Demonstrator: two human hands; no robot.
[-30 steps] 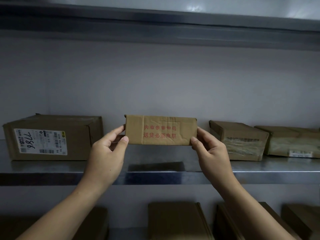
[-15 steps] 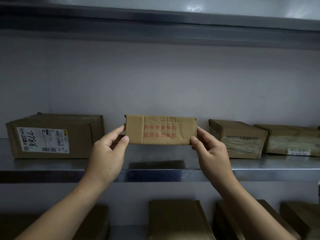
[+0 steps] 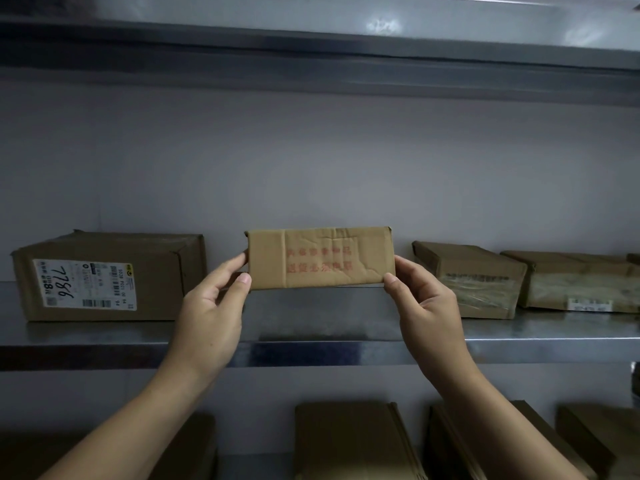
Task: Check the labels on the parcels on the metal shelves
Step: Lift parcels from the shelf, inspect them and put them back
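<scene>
Cardboard, brown and creased: a small parcel [image 3: 320, 258] is held up on edge over the middle of the metal shelf [image 3: 311, 355], its broad face turned to the camera. That face bears two lines of faded red print and no white sticker. Whether its lower edge touches the metal or hangs just clear is hard to tell.

The left hand [image 3: 211, 306] pinches the parcel's left end, thumb on the front lower corner and fingers behind. The right hand [image 3: 427, 306] does the same at the right end.

On the shelf to the left stands a big box [image 3: 166, 271] with a white label [image 3: 85, 285] marked 7786 by hand. To the right lie two flat boxes [image 3: 471, 278]; the farther one [image 3: 575, 282] shows a sticker [image 3: 588, 304] low on its front. More boxes [image 3: 349, 441] sit on the level below.

The step in hand looks like the inspection of this one parcel, with several others yet to be read. Since the visible face carries only print, the next move probably calls for turning the parcel between the fingers to bring another side round. Both pinches sit at the corners, so the grip would need to shift without letting the parcel slip. After that it goes back between its neighbours.
</scene>
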